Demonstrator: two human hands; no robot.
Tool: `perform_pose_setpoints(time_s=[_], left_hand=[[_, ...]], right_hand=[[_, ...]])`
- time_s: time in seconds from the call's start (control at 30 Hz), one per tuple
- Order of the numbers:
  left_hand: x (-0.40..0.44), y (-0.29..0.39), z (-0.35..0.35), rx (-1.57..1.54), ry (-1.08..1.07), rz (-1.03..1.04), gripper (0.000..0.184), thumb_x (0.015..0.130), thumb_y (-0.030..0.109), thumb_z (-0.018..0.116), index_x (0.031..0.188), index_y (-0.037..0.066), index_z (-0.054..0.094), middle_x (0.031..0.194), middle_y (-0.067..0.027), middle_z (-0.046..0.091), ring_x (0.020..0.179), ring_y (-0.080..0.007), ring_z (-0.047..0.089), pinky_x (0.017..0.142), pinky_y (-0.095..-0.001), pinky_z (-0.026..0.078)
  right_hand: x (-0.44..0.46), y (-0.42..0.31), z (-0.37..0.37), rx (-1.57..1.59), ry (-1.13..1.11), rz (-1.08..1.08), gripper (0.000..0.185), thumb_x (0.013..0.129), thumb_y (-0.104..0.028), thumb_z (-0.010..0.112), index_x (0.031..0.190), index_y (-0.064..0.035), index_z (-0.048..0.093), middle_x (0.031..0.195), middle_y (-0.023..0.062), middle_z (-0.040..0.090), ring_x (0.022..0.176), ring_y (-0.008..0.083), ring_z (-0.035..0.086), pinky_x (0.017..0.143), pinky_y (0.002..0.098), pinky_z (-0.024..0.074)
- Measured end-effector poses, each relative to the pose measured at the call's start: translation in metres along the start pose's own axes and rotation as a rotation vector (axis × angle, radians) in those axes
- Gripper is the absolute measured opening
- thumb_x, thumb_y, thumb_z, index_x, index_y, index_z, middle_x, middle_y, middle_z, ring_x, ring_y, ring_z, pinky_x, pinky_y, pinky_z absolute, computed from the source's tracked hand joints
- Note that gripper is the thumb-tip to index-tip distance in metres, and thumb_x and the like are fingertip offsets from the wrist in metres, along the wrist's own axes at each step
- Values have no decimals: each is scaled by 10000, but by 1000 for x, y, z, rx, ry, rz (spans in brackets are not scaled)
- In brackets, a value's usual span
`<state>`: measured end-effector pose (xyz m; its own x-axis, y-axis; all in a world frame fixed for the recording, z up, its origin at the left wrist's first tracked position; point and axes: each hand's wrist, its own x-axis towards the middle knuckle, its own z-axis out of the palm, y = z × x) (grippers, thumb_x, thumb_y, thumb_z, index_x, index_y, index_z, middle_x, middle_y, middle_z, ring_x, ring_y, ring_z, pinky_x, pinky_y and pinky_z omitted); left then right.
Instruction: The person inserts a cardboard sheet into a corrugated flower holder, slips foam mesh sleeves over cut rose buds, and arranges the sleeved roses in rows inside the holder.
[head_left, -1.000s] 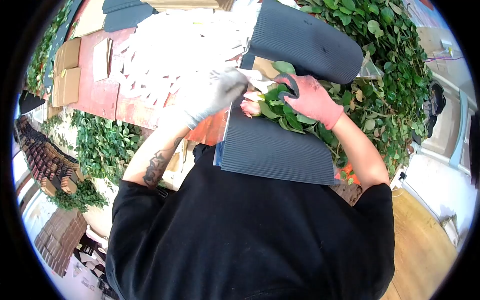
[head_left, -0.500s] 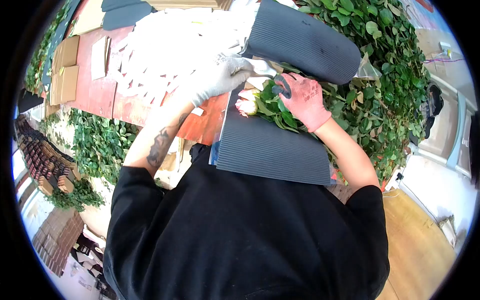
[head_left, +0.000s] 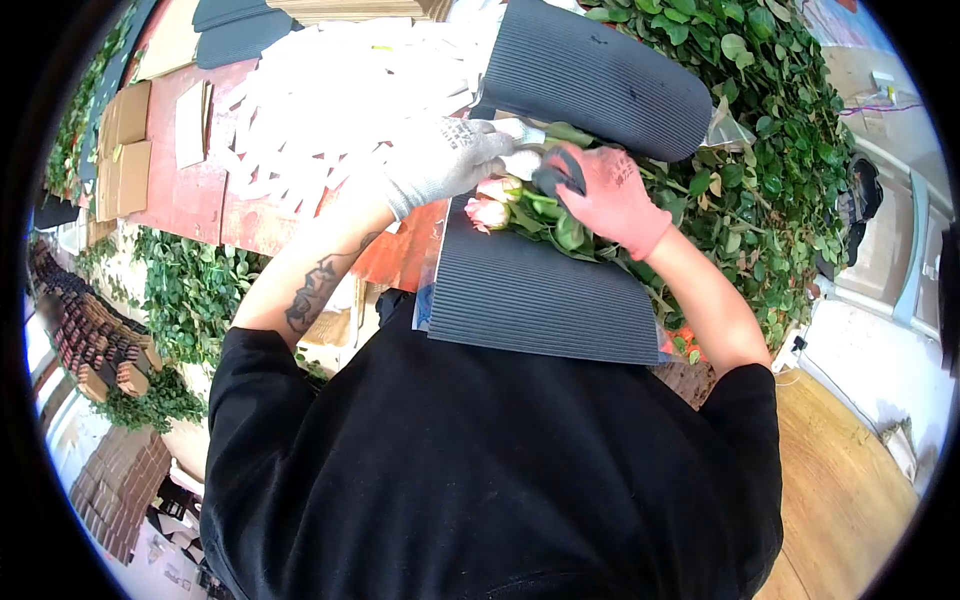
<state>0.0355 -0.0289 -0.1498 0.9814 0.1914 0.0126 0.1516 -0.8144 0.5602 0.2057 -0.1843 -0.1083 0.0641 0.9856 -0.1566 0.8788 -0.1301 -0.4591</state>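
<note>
My left hand [head_left: 465,155], in a pale grey-white glove, is above the top end of the flowers with its fingers drawn together. What it grips is hidden. My right hand [head_left: 612,192], in a pink glove with dark fingertips, has its thumb and fingers pinched over the green stems and leaves; what lies in the pinch does not show. Just below my hands, pink roses [head_left: 488,213] lie on a dark ribbed sheet [head_left: 540,295], their leaves [head_left: 568,232] under my right hand. A second ribbed part [head_left: 600,80] curves up beyond the flowers.
White paper pieces [head_left: 330,95] cover much of the red table [head_left: 180,205] at left. Cardboard pieces [head_left: 125,150] lie at its left side, with dark sheets [head_left: 240,35] behind. Dense leafy stems [head_left: 770,170] are heaped at right. A wooden surface [head_left: 840,480] is at lower right.
My right hand has moved slightly right and turned, and its fingers are closer to my left hand. A second pink rose head now shows more clearly beside the first.
</note>
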Motion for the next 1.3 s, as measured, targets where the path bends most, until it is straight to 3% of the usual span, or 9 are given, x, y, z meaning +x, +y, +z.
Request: perform_pose_setpoints(time_s=[0.17, 0.67, 0.8, 0.87, 0.97, 1.07, 1.1, 1.2, 1.3], left_hand=[[-3, -13, -1, -32, 92, 7, 192, 837, 185, 636, 1007, 98, 655, 945, -66, 654, 868, -258, 625, 767, -337, 501], [-26, -35, -3, -305, 223, -7, 78, 807, 60, 626, 885, 62, 627, 823, -122, 646, 770, -269, 637, 687, -351, 493], [-58, -63, -47, -255, 137, -647, 155, 804, 36, 611, 958, 41, 620, 987, -129, 660, 903, -277, 644, 731, -356, 498], [-74, -73, -67, 177, 140, -419, 278, 824, 40, 578, 1100, 17, 605, 1084, -136, 642, 914, -251, 634, 792, -328, 488], [-61, -27, -72, 77, 102, -131, 394, 804, -19, 547, 1192, 37, 584, 1173, -134, 621, 1076, -277, 601, 905, -355, 476], [-22, 18, -28, 14, 154, 236, 292, 821, 73, 578, 1110, 76, 620, 1097, -69, 650, 831, -241, 653, 742, -360, 519], [-18, 35, -29, 115, -122, 43, 332, 821, 152, 601, 1149, 101, 612, 1126, -46, 636, 799, -218, 660, 689, -347, 528], [-15, 31, -11, 118, -94, 143, 364, 797, 110, 598, 1160, 109, 616, 1206, -62, 614, 819, -224, 660, 697, -325, 524], [-9, 50, -27, 165, -307, 12, 320, 812, 153, 590, 1127, 109, 625, 1208, -45, 614, 820, -221, 658, 699, -322, 519]], right_hand=[[-1, -15, 15, -439, -8, 124, 369, 800, -280, 619, 1110, -88, 565, 880, 116, 641, 805, 269, 645, 683, 396, 508], [-15, 15, 46, -351, -36, 40, 387, 826, -233, 547, 1206, -165, 563, 924, 116, 617, 772, 272, 631, 657, 382, 512], [-16, 13, 43, -344, 0, 11, 410, 820, -202, 537, 1228, -177, 564, 824, 120, 587, 726, 258, 618, 601, 358, 498], [-18, 11, 41, -359, -16, 25, 418, 819, -192, 534, 1236, -178, 559, 826, 116, 591, 728, 251, 621, 597, 353, 498], [-13, -1, 30, -399, -97, 28, 446, 823, -152, 509, 1267, -167, 539, 852, 107, 609, 746, 237, 635, 584, 339, 498], [-12, 3, 33, -453, -131, -2, 442, 828, -142, 490, 1267, -155, 539, 866, 107, 618, 756, 239, 642, 581, 339, 501], [-10, -3, 25, -490, -229, 1, 425, 836, -134, 464, 1253, -144, 544, 894, 120, 620, 755, 235, 643, 584, 339, 503], [-11, -26, -4, -497, -102, -5, 233, 818, -139, 536, 1044, -86, 562, 943, 140, 606, 723, 218, 651, 556, 318, 494], [9, -17, 0, -458, 16, -17, 347, 822, -192, 547, 1159, -108, 542, 1052, 121, 584, 804, 235, 641, 651, 360, 500]])
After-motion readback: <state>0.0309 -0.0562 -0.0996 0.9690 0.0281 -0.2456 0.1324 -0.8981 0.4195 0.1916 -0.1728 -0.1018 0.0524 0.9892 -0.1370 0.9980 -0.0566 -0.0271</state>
